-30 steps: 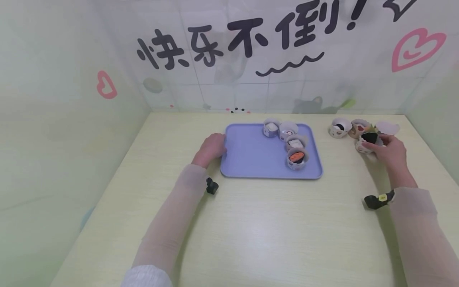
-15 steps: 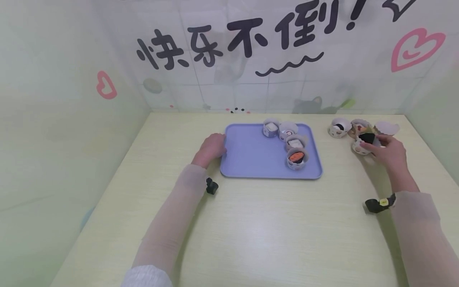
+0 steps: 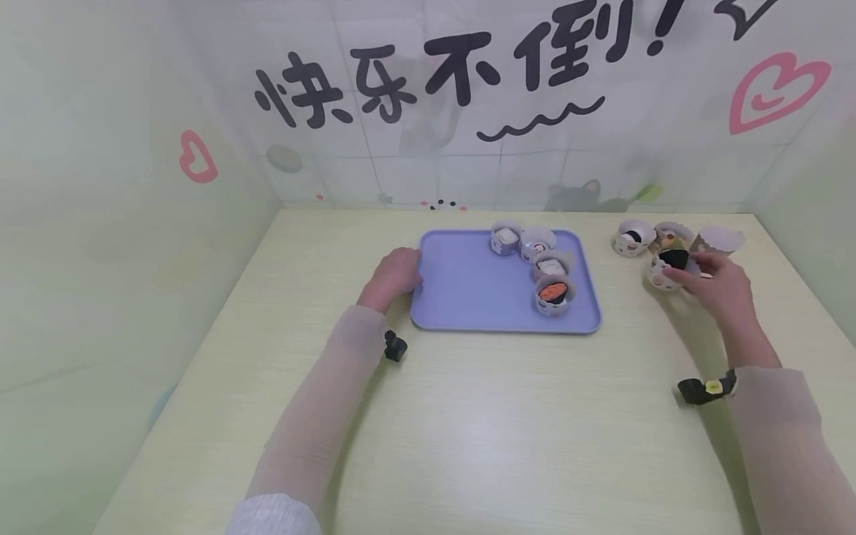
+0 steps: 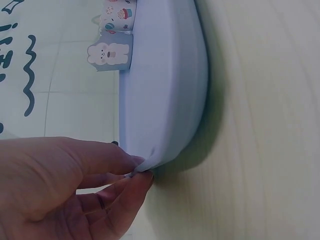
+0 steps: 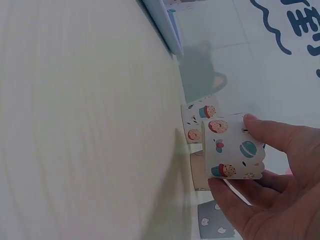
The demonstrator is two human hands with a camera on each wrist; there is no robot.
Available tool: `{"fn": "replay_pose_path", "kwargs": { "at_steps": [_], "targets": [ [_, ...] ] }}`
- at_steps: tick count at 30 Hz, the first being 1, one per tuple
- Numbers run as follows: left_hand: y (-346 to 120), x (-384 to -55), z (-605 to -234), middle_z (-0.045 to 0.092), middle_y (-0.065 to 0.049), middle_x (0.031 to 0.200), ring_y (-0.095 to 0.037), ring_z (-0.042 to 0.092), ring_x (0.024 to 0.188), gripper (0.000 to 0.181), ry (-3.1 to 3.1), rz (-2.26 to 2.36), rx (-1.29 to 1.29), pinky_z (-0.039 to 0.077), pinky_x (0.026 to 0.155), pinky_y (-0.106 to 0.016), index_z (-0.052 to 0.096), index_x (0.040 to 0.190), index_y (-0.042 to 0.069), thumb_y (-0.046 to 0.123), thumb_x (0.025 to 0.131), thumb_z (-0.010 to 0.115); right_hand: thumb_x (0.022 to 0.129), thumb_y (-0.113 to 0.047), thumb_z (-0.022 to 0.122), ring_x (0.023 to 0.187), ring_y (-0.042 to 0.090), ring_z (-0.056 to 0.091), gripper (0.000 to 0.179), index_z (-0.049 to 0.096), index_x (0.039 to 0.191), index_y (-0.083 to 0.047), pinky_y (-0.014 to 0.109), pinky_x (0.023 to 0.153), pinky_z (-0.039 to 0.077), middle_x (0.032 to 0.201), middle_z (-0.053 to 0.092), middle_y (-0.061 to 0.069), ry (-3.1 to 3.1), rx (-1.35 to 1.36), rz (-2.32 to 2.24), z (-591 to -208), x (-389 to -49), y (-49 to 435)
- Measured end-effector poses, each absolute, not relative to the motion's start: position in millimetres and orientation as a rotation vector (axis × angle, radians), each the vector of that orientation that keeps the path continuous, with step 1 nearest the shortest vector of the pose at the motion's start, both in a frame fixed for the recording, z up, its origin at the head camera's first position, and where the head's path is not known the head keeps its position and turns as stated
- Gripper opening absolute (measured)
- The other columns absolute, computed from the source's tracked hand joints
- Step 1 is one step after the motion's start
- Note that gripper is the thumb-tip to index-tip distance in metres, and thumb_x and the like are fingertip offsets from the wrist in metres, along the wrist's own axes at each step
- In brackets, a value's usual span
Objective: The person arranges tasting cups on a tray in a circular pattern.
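Note:
My right hand [image 3: 725, 286] grips a white paper baking cup [image 5: 232, 150] printed with cupcakes and donuts. Thumb and fingers hold it from opposite sides, and a dark toy sushi piece [image 3: 674, 258] shows in its mouth. On the far side of the table, my left hand [image 3: 394, 273] pinches the left rim of a lavender tray [image 3: 468, 290], thumb on one face and fingers on the other in the left wrist view. Along the tray's right part stand several paper cups with pieces inside, the nearest holding an orange-topped sushi piece [image 3: 553, 293].
Behind the held cup stand a white cup [image 3: 632, 239] with a black-and-white piece, a brown cup [image 3: 671, 233], and a grey bear-print cup [image 5: 215, 222] at the far right. A printed wall sheet [image 3: 428, 171] rises along the table's back edge.
The right hand has moved slightly left with the cup, away from the far-right cup. The left hand and tray have stayed put.

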State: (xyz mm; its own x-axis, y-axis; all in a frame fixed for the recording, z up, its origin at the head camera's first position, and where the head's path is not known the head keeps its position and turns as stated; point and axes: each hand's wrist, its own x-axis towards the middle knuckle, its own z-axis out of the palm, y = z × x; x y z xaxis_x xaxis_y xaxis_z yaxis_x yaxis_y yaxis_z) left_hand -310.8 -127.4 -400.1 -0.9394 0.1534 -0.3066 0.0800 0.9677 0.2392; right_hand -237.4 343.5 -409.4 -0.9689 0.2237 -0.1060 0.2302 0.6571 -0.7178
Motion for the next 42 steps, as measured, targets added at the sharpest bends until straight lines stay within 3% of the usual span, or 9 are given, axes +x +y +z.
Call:
{"fn": "replay_pose_path", "kwargs": {
  "at_steps": [2, 4, 8, 12, 15, 19, 29, 38, 42],
  "targets": [
    [-127, -311, -400, 0.053, -0.019, 0.144, -0.026, 0.058, 0.098, 0.058, 2.793, 0.321, 0.172, 0.052, 0.08, -0.032, 0.037, 0.152, 0.0, 0.007, 0.097, 0.055, 0.096, -0.048, 0.058, 0.136, 0.053, 0.037, 0.082, 0.034, 0.148, 0.011, 0.028, 0.083, 0.044, 0.151, 0.035, 0.039, 2.855, 0.374, -1.237, -410, -237, 342],
    [-127, -311, -400, 0.053, -0.019, 0.145, -0.026, 0.058, 0.098, 0.058, 2.792, 0.325, 0.17, 0.052, 0.08, -0.031, 0.037, 0.152, 0.0, 0.006, 0.097, 0.055, 0.096, -0.049, 0.058, 0.137, 0.054, 0.036, 0.083, 0.033, 0.148, 0.011, 0.044, 0.093, 0.048, 0.151, 0.034, 0.039, 2.848, 0.362, -1.237, -410, -236, 340],
    [-127, -311, -400, 0.054, -0.019, 0.143, -0.025, 0.058, 0.096, 0.058, 2.786, 0.332, 0.163, 0.052, 0.078, -0.03, 0.037, 0.152, 0.0, 0.006, 0.097, 0.055, 0.096, -0.048, 0.058, 0.137, 0.057, 0.035, 0.083, 0.032, 0.149, 0.011, 0.064, 0.106, 0.037, 0.151, 0.033, 0.039, 2.843, 0.327, -1.231, -410, -233, 335],
    [-126, -311, -400, 0.056, -0.018, 0.139, -0.025, 0.057, 0.096, 0.056, 2.785, 0.33, 0.161, 0.052, 0.078, -0.03, 0.038, 0.151, -0.001, 0.006, 0.097, 0.054, 0.097, -0.046, 0.059, 0.134, 0.055, 0.039, 0.08, 0.035, 0.147, 0.011, 0.041, 0.087, 0.046, 0.148, 0.038, 0.04, 2.853, 0.282, -1.224, -409, -230, 329],
    [-126, -311, -399, 0.058, -0.019, 0.134, -0.025, 0.057, 0.095, 0.054, 2.785, 0.317, 0.169, 0.052, 0.078, -0.031, 0.041, 0.149, -0.002, 0.005, 0.097, 0.053, 0.096, -0.045, 0.06, 0.13, 0.052, 0.042, 0.077, 0.039, 0.145, 0.011, 0.023, 0.077, 0.038, 0.145, 0.041, 0.04, 2.862, 0.251, -1.226, -408, -227, 326],
    [-126, -311, -400, 0.058, -0.019, 0.134, -0.025, 0.057, 0.096, 0.054, 2.783, 0.319, 0.167, 0.053, 0.079, -0.031, 0.04, 0.149, -0.002, 0.006, 0.097, 0.053, 0.096, -0.043, 0.062, 0.128, 0.05, 0.045, 0.073, 0.042, 0.143, 0.01, 0.014, 0.071, 0.037, 0.143, 0.044, 0.039, 2.881, 0.216, -1.225, -408, -225, 321],
    [-126, -311, -400, 0.053, -0.019, 0.144, -0.026, 0.057, 0.101, 0.056, 2.784, 0.319, 0.161, 0.053, 0.085, -0.032, 0.037, 0.152, -0.001, 0.007, 0.098, 0.053, 0.097, -0.036, 0.064, 0.126, 0.049, 0.048, 0.067, 0.044, 0.142, 0.009, 0.004, 0.067, 0.036, 0.142, 0.047, 0.036, 2.899, 0.164, -1.244, -405, -221, 308],
    [-126, -309, -398, 0.059, -0.019, 0.133, -0.027, 0.057, 0.101, 0.052, 2.792, 0.312, 0.174, 0.053, 0.086, -0.034, 0.042, 0.148, -0.003, 0.006, 0.097, 0.054, 0.095, -0.041, 0.065, 0.104, 0.021, 0.057, 0.068, 0.047, 0.141, 0.006, 0.003, 0.064, 0.04, 0.137, 0.053, 0.031, 2.925, 0.124, -1.196, -398, -219, 297],
    [-125, -309, -397, 0.057, -0.02, 0.137, -0.027, 0.058, 0.104, 0.053, 2.789, 0.31, 0.169, 0.053, 0.088, -0.035, 0.041, 0.149, -0.002, 0.006, 0.098, 0.054, 0.095, -0.041, 0.065, 0.107, 0.026, 0.059, 0.069, 0.046, 0.142, 0.006, 0.003, 0.064, 0.04, 0.137, 0.053, 0.032, 2.92, 0.109, -1.198, -394, -219, 291]
  ]
}}
